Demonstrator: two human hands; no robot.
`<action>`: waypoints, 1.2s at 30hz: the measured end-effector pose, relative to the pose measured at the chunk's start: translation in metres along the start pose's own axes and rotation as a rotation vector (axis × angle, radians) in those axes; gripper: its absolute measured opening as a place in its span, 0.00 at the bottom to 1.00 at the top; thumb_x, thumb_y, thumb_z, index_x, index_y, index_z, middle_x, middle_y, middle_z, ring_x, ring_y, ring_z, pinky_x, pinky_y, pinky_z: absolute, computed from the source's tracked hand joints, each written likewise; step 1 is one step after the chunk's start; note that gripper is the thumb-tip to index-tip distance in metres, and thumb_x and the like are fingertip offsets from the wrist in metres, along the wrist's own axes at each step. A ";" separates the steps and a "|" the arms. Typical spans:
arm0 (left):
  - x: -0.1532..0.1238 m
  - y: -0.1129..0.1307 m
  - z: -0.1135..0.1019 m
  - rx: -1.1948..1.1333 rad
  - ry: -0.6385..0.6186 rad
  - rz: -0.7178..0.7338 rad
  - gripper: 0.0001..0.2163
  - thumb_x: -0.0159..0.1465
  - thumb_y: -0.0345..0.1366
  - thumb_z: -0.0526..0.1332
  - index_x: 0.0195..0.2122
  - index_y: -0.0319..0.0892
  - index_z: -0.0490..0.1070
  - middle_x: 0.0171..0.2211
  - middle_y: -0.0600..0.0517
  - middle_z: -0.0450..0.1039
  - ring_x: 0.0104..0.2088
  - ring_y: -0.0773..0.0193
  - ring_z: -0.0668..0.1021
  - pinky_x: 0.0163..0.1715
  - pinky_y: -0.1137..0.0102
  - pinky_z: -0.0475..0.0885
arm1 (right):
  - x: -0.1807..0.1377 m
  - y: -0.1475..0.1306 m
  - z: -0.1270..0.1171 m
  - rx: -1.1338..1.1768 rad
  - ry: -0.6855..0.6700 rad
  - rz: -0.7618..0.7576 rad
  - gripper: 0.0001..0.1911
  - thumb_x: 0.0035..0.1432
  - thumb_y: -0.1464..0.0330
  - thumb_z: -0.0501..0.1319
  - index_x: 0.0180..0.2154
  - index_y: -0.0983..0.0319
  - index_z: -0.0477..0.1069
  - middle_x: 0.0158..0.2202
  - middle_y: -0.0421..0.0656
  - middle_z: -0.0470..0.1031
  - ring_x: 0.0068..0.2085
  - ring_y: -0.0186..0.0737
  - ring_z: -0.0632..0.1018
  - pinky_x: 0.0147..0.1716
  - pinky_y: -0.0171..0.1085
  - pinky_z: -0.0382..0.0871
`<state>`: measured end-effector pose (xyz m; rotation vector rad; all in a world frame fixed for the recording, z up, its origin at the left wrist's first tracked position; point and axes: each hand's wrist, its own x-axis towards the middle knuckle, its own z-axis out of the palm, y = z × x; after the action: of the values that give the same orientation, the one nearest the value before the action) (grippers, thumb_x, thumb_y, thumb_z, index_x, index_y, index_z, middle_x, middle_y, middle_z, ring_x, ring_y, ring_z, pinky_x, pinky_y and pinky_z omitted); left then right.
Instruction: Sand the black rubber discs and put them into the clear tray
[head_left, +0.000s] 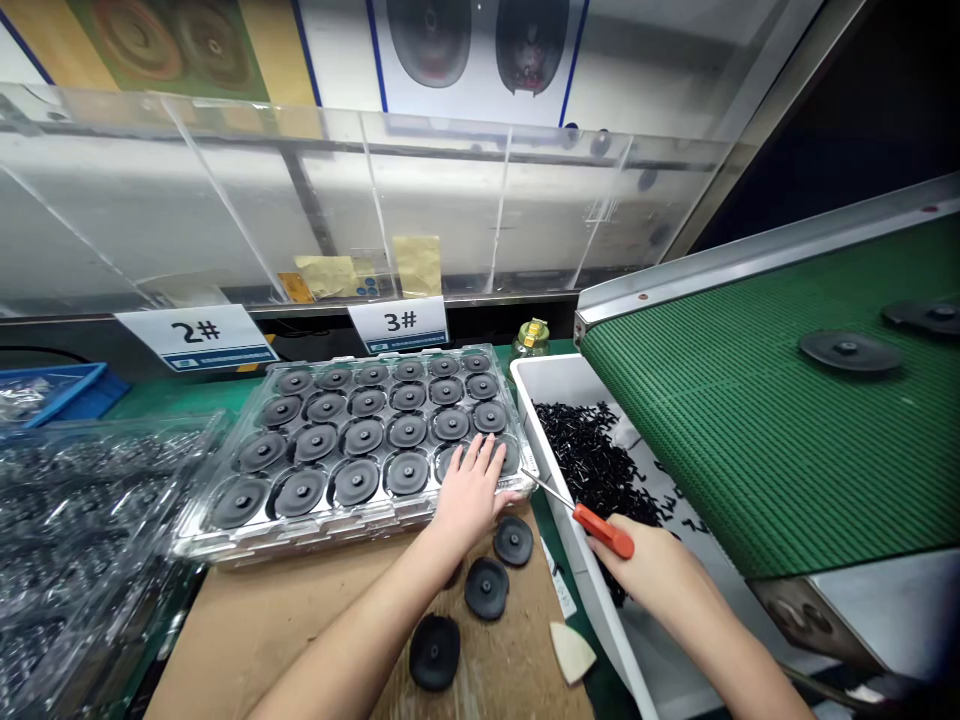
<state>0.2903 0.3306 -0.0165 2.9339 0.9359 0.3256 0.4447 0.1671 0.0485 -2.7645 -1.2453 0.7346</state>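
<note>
My left hand lies with fingers spread over the front right corner of a clear plastic tray. Its fingertips rest on or just above the black discs there, partly hiding them. Rows of round black discs, each with a small central stub, fill the tray's pockets. In my right hand is a red-handled screwdriver, its thin metal shaft pointing left toward the tray's right corner. Loose black discs lie on the brown board in front of the tray; one is partly hidden by my left arm.
Right of the tray stands a white bin of small black parts. Beyond it, a green conveyor belt carries black discs. Clear trays are stacked at left, near a blue bin. A cream wedge lies on the board.
</note>
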 end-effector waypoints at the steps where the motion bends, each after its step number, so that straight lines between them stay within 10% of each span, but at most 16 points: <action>1: -0.001 0.000 -0.001 -0.003 0.000 -0.001 0.30 0.60 0.54 0.47 0.59 0.41 0.55 0.61 0.45 0.55 0.61 0.52 0.56 0.57 0.54 0.56 | 0.000 0.000 -0.001 -0.001 0.003 -0.001 0.17 0.56 0.53 0.48 0.26 0.57 0.65 0.24 0.40 0.74 0.26 0.41 0.74 0.22 0.32 0.54; 10: 0.037 -0.022 -0.011 0.003 0.109 -0.089 0.20 0.63 0.39 0.54 0.56 0.42 0.58 0.59 0.43 0.57 0.57 0.51 0.63 0.53 0.48 0.59 | 0.025 -0.017 -0.015 0.008 0.121 0.014 0.15 0.56 0.55 0.49 0.27 0.57 0.66 0.26 0.41 0.74 0.29 0.42 0.74 0.24 0.33 0.55; 36: 0.076 -0.040 0.000 0.044 0.099 -0.132 0.19 0.62 0.40 0.55 0.54 0.43 0.60 0.57 0.44 0.59 0.54 0.51 0.66 0.51 0.49 0.62 | 0.059 -0.044 -0.029 0.066 0.086 -0.001 0.20 0.58 0.52 0.50 0.33 0.60 0.71 0.31 0.43 0.74 0.32 0.40 0.75 0.30 0.36 0.64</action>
<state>0.3283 0.4072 -0.0063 2.8997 1.1576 0.4529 0.4597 0.2440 0.0594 -2.7116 -1.1842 0.6380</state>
